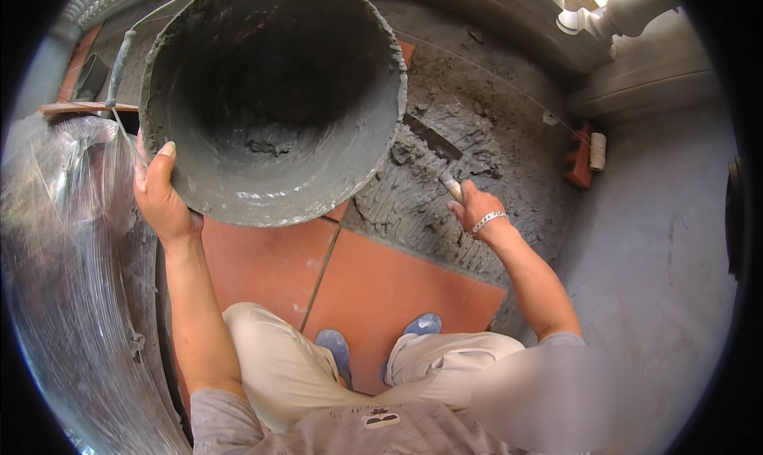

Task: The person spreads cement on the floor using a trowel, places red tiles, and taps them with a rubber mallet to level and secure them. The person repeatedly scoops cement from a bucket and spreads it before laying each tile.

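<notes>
Underfoot: terracotta tiles (381, 288), laid flat beneath blue shoes (338, 348).
Left hand (163, 197): clamped on rim of tilted, mortar-caked bucket (274, 97).
Right hand (477, 209): closed around trowel (433, 149) handle, blade in grey mortar bed (445, 185).
Beyond: string roll (598, 151) beside brick (579, 165).

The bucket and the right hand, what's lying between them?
In the head view, the trowel runs from the right hand toward the bucket, its blade resting on ridged wet grey mortar spread over the floor.

Mortar-crusted bucket (274, 97), rough wet mortar (445, 185)
</notes>
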Available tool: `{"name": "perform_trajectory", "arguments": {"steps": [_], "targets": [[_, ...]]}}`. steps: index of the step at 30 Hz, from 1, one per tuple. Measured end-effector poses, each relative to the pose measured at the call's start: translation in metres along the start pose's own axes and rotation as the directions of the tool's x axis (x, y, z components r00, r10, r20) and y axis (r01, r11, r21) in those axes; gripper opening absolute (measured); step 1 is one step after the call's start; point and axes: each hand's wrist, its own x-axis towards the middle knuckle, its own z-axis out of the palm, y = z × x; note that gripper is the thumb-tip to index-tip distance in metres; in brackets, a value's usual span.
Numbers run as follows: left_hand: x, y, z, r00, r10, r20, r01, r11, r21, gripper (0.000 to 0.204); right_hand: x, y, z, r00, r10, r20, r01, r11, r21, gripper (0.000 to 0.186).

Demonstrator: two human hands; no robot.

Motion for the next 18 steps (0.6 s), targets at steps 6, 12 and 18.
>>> {"name": "perform_trajectory", "arguments": {"steps": [6, 12, 18], "targets": [[0.0, 0.003, 0.003, 1.0, 0.005, 0.004, -0.005, 1.0, 0.005, 0.046, 0.013, 0.017, -0.011, 0.999, 0.013, -0.048, -0.019, 0.991, -0.133, 0.041], [-0.001, 0.003, 0.004, 1.0, 0.016, 0.011, -0.017, 0.999, 0.041, 0.047, 0.048, 0.011, -0.028, 0.988, 0.07, -0.136, -0.082, 0.993, -0.082, 0.043], [-0.002, 0.003, 0.006, 1.0, 0.013, -0.026, -0.012, 0.999, 0.048, 0.05, 0.024, 0.017, -0.018, 0.996, -0.039, -0.083, 0.026, 0.988, -0.152, 0.039]]}}
